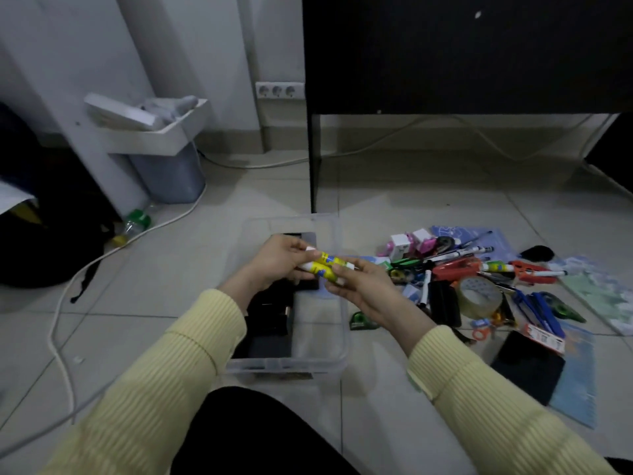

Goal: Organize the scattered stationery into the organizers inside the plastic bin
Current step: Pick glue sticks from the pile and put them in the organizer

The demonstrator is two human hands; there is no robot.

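The clear plastic bin [337, 341] is sitting on the floor [164, 269], with black organizers [270, 323] filling its left side. Over it, two glue tubes [325, 264] are being held side by side, the left hand [277, 262] curling its fingers round one end and the right hand [363, 289] pinching the other. The tubes are looking light, rigid and slick — probably best gripped mid-barrel — with long axes running left-right, dipping rightward.

Sitting on the floor [154, 303] at centre, a plastic bin [284, 365]; lying in its left half, organizers [270, 323]. Hovering above the bin, left hand [274, 265] and right hand [363, 289], gripping glue sticks [325, 264] between them. Spreading right of the bin, scattered stationery [479, 279]; standing behind-left, a wastebasket [171, 176].
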